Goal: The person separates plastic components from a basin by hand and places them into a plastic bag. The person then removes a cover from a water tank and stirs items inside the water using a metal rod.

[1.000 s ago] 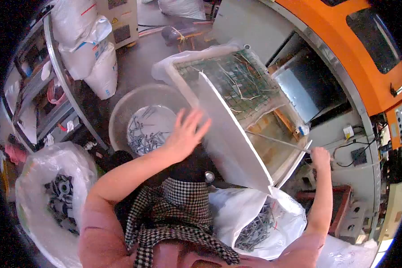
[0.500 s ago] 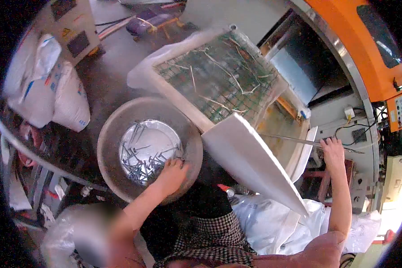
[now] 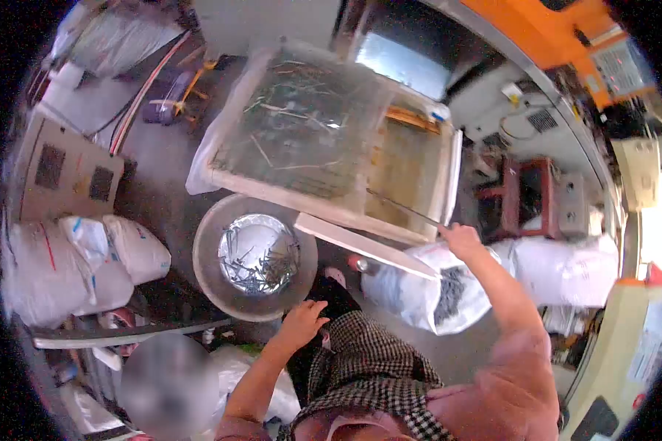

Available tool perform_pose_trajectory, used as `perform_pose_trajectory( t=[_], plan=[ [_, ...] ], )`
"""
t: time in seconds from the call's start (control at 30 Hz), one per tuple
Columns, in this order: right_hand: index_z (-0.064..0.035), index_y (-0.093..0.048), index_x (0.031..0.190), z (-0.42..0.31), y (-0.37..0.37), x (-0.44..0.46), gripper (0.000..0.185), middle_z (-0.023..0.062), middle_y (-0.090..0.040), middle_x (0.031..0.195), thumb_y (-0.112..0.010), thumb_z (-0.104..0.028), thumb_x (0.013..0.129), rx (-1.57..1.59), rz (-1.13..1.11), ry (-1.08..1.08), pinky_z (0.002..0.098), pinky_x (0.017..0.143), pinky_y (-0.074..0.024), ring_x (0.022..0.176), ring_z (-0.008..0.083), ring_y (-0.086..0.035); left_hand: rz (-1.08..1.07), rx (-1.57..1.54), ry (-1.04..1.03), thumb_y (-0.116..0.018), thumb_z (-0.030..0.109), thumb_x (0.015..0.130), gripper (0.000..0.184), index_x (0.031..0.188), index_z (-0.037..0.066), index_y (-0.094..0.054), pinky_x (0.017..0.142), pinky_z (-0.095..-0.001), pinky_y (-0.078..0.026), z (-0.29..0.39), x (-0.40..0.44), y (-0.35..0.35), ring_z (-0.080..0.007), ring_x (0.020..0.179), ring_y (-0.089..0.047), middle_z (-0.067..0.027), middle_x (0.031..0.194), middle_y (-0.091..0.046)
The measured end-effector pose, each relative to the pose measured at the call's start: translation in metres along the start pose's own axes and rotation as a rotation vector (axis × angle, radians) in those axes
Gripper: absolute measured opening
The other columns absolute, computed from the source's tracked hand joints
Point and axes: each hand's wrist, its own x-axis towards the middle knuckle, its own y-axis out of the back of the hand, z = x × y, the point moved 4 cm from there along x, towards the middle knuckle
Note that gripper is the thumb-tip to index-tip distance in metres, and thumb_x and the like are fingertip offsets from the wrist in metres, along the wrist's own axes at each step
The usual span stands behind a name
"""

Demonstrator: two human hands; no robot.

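My right hand (image 3: pixel 460 239) is closed around one end of a long thin metal rod (image 3: pixel 404 206), whose far end reaches over the water in the right section of a white-rimmed tank (image 3: pixel 287 189). Over my lap is my left hand (image 3: pixel 303 323), its fingers loosely apart and nothing visible in them, just below a large round tub (image 3: pixel 206 275). Dark, thin, nail-like pieces (image 3: pixel 276 268) lie on the shiny bottom of the tub. A white board (image 3: pixel 368 246) leans along the near side of the tank.
Green netting with pale strands (image 3: pixel 301 114) spans the tank's left part. A bag of dark pieces (image 3: pixel 452 298) stands beside a full white sack (image 3: pixel 563 268) at right. White sacks (image 3: pixel 136 250) sit at left. An orange machine (image 3: pixel 518 33) rises at upper right.
My left hand has come out of the tub and back toward my lap. My right hand keeps hold of the rod, now extended over the tank's water. The view has shifted.
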Motion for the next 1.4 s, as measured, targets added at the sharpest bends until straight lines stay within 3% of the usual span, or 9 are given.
perform_pose_trajectory(
  t=[0.13, 0.27, 0.43, 0.6, 0.7, 0.93, 1.07, 1.23, 1.4],
  plan=[
    [-0.0124, -0.051, 0.123, -0.01, -0.005, -0.056, 0.058, 0.0174, -0.054, 0.117, -0.059, -0.003, 0.066, 0.613, -0.097, 0.11, 0.0351, 0.092, -0.0423, 0.106, 0.0342, -0.052, -0.041, -0.111, -0.125, -0.063, 0.02, 0.081, 0.034, 0.111, 0.004, -0.055, 0.078, -0.0378, -0.047, 0.097, -0.023, 0.022, -0.0305, 0.095, -0.059, -0.0167, 0.102, -0.06],
    [-0.0018, -0.063, 0.104, -0.022, -0.05, -0.071, 0.037, 0.0121, -0.062, 0.085, -0.06, 0.002, 0.067, 1.524, -0.126, -0.149, 0.0247, 0.065, -0.0481, 0.076, 0.0165, -0.058, -0.226, -0.41, 0.045, -0.062, 0.015, 0.082, 0.029, 0.107, 0.002, -0.056, 0.069, -0.0307, -0.049, 0.158, -0.011, 0.016, -0.0208, 0.079, -0.063, -0.0124, 0.09, -0.064],
    [0.0041, -0.037, 0.127, -0.066, -0.046, -0.103, 0.058, 0.019, -0.05, 0.105, -0.05, 0.015, 0.073, 2.711, 0.002, -0.548, 0.0288, 0.069, -0.0562, 0.085, 0.028, -0.06, -0.278, -0.758, 0.175, -0.057, 0.017, 0.087, 0.023, 0.104, 0.001, -0.056, 0.062, -0.0271, -0.05, 0.18, 0.028, -0.028, -0.0142, 0.074, -0.062, -0.0075, 0.082, -0.062],
    [0.0032, -0.033, 0.13, -0.08, -0.01, -0.155, 0.058, 0.0184, -0.055, 0.095, -0.051, 0.01, 0.075, 2.806, 0.216, -0.552, 0.0344, 0.066, -0.0555, 0.085, 0.0269, -0.062, -0.224, -1.002, 0.483, -0.05, 0.035, 0.09, 0.033, 0.099, 0.003, -0.054, 0.059, -0.0341, -0.054, 0.204, 0.067, -0.05, -0.0198, 0.067, -0.062, -0.0082, 0.079, -0.058],
    [0.0, -0.036, 0.13, -0.092, -0.033, -0.141, 0.058, 0.0236, -0.059, 0.101, -0.056, -0.012, 0.076, 2.026, 0.119, -0.538, 0.0375, 0.078, -0.0478, 0.091, 0.0284, -0.059, -0.337, -1.09, 0.624, -0.047, 0.046, 0.089, 0.048, 0.091, -0.001, -0.052, 0.06, -0.0374, -0.054, 0.201, 0.091, -0.067, -0.0231, 0.064, -0.061, -0.0088, 0.075, -0.057],
    [0.0076, -0.01, 0.136, -0.092, -0.001, -0.194, 0.079, 0.0304, -0.053, 0.111, -0.052, -0.021, 0.076, 1.785, 0.278, -0.543, 0.0408, 0.09, -0.0416, 0.106, 0.0382, -0.052, -0.355, -0.923, 0.839, -0.054, 0.032, 0.085, 0.031, 0.09, 0.002, -0.056, 0.059, -0.0419, -0.049, 0.16, 0.139, -0.132, -0.0257, 0.069, -0.059, -0.0117, 0.08, -0.06],
    [0.004, -0.05, 0.118, -0.06, -0.043, -0.194, 0.046, 0.0248, -0.053, 0.115, -0.049, -0.024, 0.081, 2.26, 0.393, -0.165, 0.0359, 0.09, -0.0424, 0.105, 0.0336, -0.054, -0.279, -0.898, 0.771, -0.057, 0.025, 0.081, 0.02, 0.083, 0.005, -0.058, 0.045, -0.0357, -0.045, 0.132, 0.163, -0.15, -0.0228, 0.052, -0.055, -0.0097, 0.067, -0.057],
    [-0.0033, -0.059, 0.104, 0.072, -0.097, -0.307, 0.025, 0.0175, -0.058, 0.091, -0.054, -0.005, 0.08, 1.681, 1.073, -0.25, 0.0345, 0.072, -0.0475, 0.079, 0.0291, -0.06, -0.31, -1.016, 0.906, -0.047, 0.017, 0.09, 0.016, 0.086, 0.002, -0.049, 0.033, -0.0259, -0.023, 0.116, 0.176, -0.18, -0.0095, 0.035, -0.028, -0.0001, 0.053, -0.036],
    [-0.0024, -0.061, 0.101, 0.182, -0.272, -0.389, 0.022, 0.0136, -0.063, 0.094, -0.058, -0.007, 0.081, 1.582, 0.819, -0.522, 0.0298, 0.075, -0.0486, 0.09, 0.0232, -0.061, 0.022, -0.906, 0.941, -0.045, 0.031, 0.092, 0.027, 0.093, 0.004, -0.046, 0.031, -0.0259, -0.023, 0.187, 0.153, -0.191, -0.0101, 0.034, -0.028, -0.0012, 0.054, -0.037]
  ],
)
